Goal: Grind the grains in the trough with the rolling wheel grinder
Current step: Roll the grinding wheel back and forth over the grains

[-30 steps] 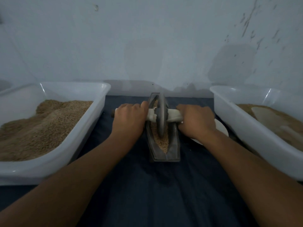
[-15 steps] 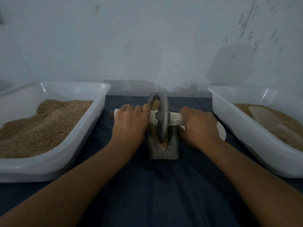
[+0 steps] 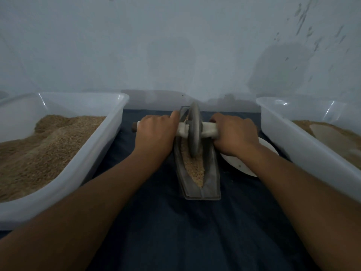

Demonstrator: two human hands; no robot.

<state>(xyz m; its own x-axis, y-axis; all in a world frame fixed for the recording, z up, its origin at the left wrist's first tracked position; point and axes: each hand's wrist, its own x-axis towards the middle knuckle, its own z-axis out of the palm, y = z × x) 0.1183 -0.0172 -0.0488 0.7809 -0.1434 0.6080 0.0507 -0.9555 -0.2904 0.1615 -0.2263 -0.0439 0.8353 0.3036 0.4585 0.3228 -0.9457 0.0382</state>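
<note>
Head view: left hand [image 3: 154, 133] and right hand [image 3: 234, 135] each wrap one end of the pale handle [image 3: 210, 131], likely to keep the wheel [image 3: 193, 132] upright and centred. That heavy grey disc stands in the narrow boat-shaped trough [image 3: 212, 173], on coarse tan grains [image 3: 194, 167].

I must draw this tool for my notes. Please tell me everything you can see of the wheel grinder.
The wheel grinder is a thin grey disc, apparently metal, standing upright on edge in the narrow trough, its rim in the grains. A pale handle runs crosswise through its centre. The left hand and right hand each grip one side of it.
</note>
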